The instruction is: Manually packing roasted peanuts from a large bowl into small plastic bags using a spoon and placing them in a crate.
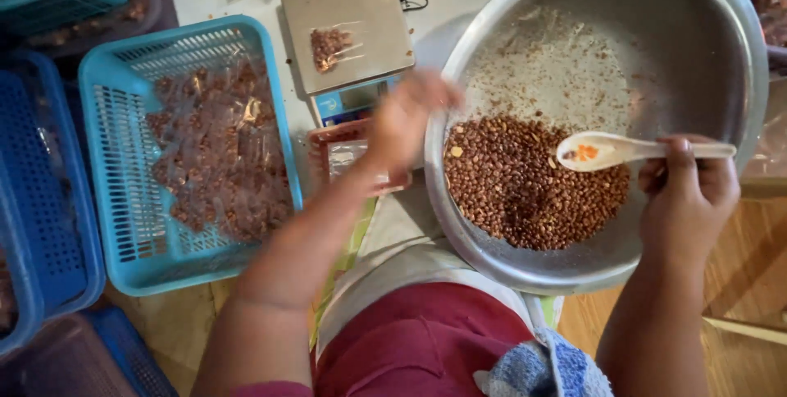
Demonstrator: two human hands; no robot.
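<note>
Right hand (687, 200): grip holding white spoon (623, 151) over peanuts (525, 184) in metal basin (721, 52). Left hand (406, 122): blurred, grip indeterminate.

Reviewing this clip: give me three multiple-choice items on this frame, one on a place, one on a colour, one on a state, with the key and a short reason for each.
1. Where does the small clear bag of brown nuts lie?
A. on the scale's metal plate
B. inside the big metal bowl
C. in the person's lap

2. What colour is the basket of filled bags left of the scale?
A. red
B. light blue
C. yellow

3. What is the right hand doing?
A. lying flat on the floor
B. gripping the basket rim
C. holding a pale spoon by its handle

Key: 1 A, the bag sits on the square plate above the scale's display. 2 B, its mesh walls are light blue. 3 C, the fingers close on the spoon above the nuts in the metal bowl; the left hand is blurred beside the bowl's rim.
</note>
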